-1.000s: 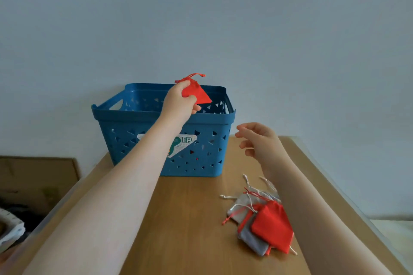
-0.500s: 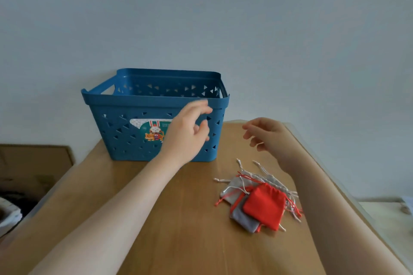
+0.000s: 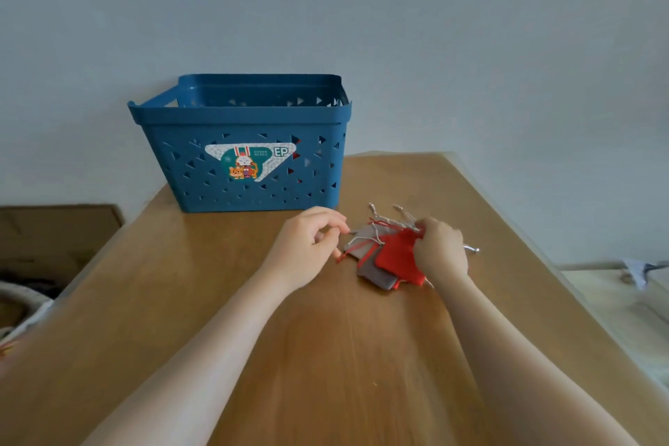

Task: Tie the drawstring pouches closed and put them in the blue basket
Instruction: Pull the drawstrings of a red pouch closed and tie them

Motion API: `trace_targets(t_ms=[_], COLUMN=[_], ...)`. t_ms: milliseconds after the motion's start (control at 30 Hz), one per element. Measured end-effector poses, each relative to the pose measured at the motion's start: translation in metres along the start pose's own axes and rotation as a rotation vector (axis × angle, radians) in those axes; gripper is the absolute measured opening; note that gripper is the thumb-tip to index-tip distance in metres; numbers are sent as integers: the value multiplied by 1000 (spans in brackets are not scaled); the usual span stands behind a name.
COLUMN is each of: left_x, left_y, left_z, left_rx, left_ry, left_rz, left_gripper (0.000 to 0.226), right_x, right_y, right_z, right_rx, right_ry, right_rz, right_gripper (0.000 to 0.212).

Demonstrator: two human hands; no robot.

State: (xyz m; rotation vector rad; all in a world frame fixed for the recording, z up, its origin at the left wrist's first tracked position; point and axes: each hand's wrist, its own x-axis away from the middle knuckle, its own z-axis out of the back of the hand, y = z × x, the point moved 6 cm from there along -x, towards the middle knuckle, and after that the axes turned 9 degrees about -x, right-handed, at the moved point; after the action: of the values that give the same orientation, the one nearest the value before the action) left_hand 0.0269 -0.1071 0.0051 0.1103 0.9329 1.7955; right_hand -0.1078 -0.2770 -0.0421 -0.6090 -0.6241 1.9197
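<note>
A blue perforated basket (image 3: 246,119) with a rabbit sticker stands at the back of the wooden table (image 3: 325,355); red shows through its holes. To its right lies a small pile of pouches: a red pouch (image 3: 396,259) on top, a grey pouch (image 3: 374,273) under it, loose red and white drawstrings (image 3: 385,224) spread behind. My right hand (image 3: 440,250) rests on the red pouch's upper right edge, fingers closed on it. My left hand (image 3: 311,246) is at the pile's left edge, thumb and fingers pinched near a drawstring end; whether it holds the cord is unclear.
A cardboard box (image 3: 54,235) sits off the table's left side, with a white woven container (image 3: 21,304) below it. A pale surface with a small white object (image 3: 635,272) lies to the right of the table. The wall is close behind the basket.
My left hand let the red pouch go into the basket, then came down to the pile. My right hand dropped onto the red pouch on the table. The view tilted downward.
</note>
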Motion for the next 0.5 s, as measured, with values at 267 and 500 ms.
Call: trace_targets(t_ms=[267, 500], left_x=[23, 26], left_y=[10, 35], left_z=[0, 3], left_rx=[208, 145], left_ry=[79, 42], left_rz=[37, -79], left_gripper=[25, 44], right_x=[16, 57], right_y=[2, -91], right_z=[2, 35], right_rx=[-43, -309], right_ry=[38, -39], right_rz=[88, 543], right_gripper=[20, 8])
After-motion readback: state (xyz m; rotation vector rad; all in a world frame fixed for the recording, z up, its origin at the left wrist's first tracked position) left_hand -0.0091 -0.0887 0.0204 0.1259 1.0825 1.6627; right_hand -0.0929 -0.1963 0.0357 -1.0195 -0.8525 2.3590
